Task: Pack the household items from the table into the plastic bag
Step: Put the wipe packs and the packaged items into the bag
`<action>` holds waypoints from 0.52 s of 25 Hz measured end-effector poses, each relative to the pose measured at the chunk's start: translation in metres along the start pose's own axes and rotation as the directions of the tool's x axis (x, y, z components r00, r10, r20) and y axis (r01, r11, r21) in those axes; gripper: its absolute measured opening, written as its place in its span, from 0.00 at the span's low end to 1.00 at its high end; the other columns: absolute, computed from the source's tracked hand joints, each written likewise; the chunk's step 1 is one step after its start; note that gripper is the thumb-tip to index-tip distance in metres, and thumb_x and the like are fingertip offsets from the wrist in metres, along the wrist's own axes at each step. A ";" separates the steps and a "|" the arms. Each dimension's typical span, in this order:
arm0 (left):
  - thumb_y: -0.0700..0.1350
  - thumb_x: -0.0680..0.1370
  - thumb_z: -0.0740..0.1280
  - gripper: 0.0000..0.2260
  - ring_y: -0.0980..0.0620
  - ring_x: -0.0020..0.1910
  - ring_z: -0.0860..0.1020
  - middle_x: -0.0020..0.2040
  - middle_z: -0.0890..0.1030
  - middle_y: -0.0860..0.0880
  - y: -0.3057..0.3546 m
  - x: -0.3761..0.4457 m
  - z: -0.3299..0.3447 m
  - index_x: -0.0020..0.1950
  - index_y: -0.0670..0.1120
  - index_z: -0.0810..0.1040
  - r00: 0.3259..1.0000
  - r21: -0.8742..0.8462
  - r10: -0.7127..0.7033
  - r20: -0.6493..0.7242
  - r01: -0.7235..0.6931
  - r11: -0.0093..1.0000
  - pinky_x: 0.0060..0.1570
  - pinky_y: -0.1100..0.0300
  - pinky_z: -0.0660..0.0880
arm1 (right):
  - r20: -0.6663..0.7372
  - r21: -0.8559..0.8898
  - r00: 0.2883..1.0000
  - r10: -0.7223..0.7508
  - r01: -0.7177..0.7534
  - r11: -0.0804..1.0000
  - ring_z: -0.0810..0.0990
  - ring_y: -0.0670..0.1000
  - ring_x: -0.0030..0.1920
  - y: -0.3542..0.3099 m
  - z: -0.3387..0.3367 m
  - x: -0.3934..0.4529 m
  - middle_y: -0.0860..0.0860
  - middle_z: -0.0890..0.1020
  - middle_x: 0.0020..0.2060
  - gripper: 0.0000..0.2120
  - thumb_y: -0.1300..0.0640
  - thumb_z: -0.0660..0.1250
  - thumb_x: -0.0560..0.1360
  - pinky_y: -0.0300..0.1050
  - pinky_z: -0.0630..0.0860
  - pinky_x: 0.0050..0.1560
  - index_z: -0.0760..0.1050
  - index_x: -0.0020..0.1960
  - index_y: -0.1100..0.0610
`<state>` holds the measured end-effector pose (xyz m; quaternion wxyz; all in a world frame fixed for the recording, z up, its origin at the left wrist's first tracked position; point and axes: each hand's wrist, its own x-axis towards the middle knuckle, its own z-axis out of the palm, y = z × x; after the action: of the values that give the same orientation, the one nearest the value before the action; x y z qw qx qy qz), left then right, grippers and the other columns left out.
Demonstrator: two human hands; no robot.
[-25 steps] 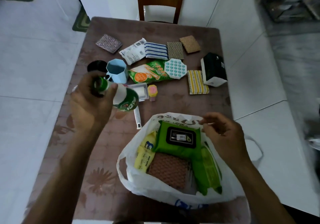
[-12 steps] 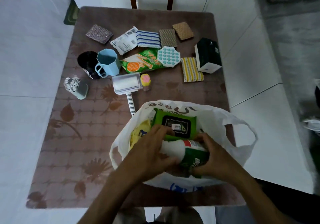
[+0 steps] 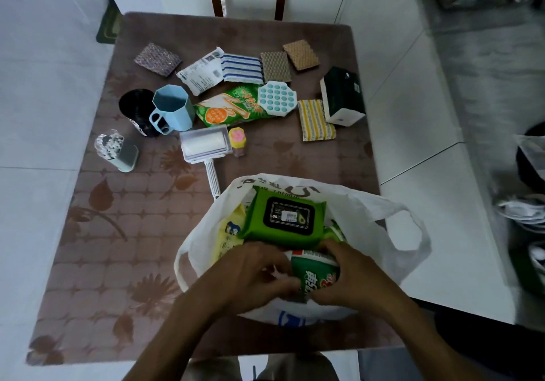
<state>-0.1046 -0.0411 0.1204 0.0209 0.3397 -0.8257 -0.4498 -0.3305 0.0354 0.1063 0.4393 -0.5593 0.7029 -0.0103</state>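
Bottle (image 3: 317,274) lower, fingers (image 3: 283,284) curled round.

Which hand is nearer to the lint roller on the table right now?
Left. The left hand is in the plastic bag on the green bottle, below the lint roller. The right hand is on the bottle's far side, farther right.

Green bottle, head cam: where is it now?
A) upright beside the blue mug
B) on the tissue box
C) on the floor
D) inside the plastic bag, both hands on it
D: the green bottle lies in the plastic bag, held between the left hand and right hand, just below the green wipes pack.
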 end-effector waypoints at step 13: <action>0.66 0.78 0.53 0.23 0.41 0.64 0.70 0.64 0.76 0.47 -0.007 0.101 0.012 0.59 0.54 0.77 0.964 0.545 -0.266 0.012 0.217 0.810 0.64 0.40 0.62 | -0.543 0.078 0.825 0.155 -0.135 0.988 0.76 0.46 0.46 -0.021 -0.047 -0.064 0.43 0.66 0.53 0.40 0.40 0.79 0.56 0.29 0.68 0.33 0.65 0.63 0.43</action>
<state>-0.1822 -0.0932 0.0801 -0.1688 0.4141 -0.8687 -0.2132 -0.3440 0.0560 0.1844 0.2296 -0.4699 0.8393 -0.1487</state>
